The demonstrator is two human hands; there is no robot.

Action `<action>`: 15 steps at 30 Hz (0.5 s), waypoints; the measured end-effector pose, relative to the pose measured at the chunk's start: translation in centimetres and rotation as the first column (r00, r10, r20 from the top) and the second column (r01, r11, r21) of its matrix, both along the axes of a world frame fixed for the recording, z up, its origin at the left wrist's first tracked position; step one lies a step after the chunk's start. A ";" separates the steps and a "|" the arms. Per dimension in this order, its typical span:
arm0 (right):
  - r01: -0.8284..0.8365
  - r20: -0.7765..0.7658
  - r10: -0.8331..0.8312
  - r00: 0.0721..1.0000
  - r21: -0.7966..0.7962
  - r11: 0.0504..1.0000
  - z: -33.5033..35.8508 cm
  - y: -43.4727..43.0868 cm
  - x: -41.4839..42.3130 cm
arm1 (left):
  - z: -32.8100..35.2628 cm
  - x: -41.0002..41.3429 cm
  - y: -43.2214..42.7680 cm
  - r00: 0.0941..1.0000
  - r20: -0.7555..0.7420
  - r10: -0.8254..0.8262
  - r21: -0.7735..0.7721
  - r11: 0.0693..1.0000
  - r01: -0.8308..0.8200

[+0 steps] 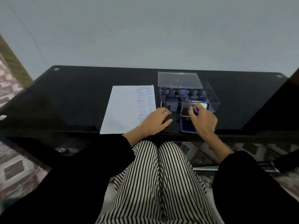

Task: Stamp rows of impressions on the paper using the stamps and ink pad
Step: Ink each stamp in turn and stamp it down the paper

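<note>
White paper sheet (124, 110) lies on the black glass table (72, 94), long axis pointing away from the person. Right hand (203, 120) pinches a small purple stamp (196, 110) above the open purple ink pad (186, 128). Left hand (155, 122) rests relaxed beside the sheet.

Table (64, 97): black glass top, glossy, with a round metal fitting at the far left corner (56, 69) and another at the far right (279, 76). Behind it is a plain grey wall (145, 29) with a thin cable (30, 34) running down it on the left. Clear box (213, 101) on the table's right half, clear lid (178, 80) at its rear. Floor (11, 172) patterned in brown and pale blocks. Striped trousers (158, 183), black and white, at the near edge. Dark shape at far right (275, 102): cannot identify.
</note>
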State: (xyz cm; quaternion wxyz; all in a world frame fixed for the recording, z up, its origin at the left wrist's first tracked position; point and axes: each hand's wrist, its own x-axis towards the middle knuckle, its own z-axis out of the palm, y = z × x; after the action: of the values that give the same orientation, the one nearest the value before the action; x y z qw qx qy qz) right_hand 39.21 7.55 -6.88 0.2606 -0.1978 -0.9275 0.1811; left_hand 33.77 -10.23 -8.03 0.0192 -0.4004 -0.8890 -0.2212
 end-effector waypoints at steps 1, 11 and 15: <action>-0.004 0.005 0.004 1.000 0.018 1.000 -0.1 0.3 0.0 | -0.2 0.3 0.6 1.000 0.001 -0.007 -0.012 1.000 0.007; -0.157 0.113 0.138 0.984 0.178 0.971 -1.4 0.3 -0.9 | -3.1 1.3 3.9 0.996 0.092 0.015 -0.245 0.969 0.008; -0.146 0.103 0.130 0.986 0.166 0.975 -1.8 0.3 -1.0 | -3.9 1.4 4.1 0.998 0.062 0.016 -0.240 0.971 -0.001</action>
State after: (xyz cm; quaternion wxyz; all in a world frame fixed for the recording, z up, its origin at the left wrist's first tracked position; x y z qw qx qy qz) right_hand 38.19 7.83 -8.70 0.2207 -0.1174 -0.9622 0.1083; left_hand 35.18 -6.17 -11.91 -0.0568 -0.3887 -0.9111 -0.1248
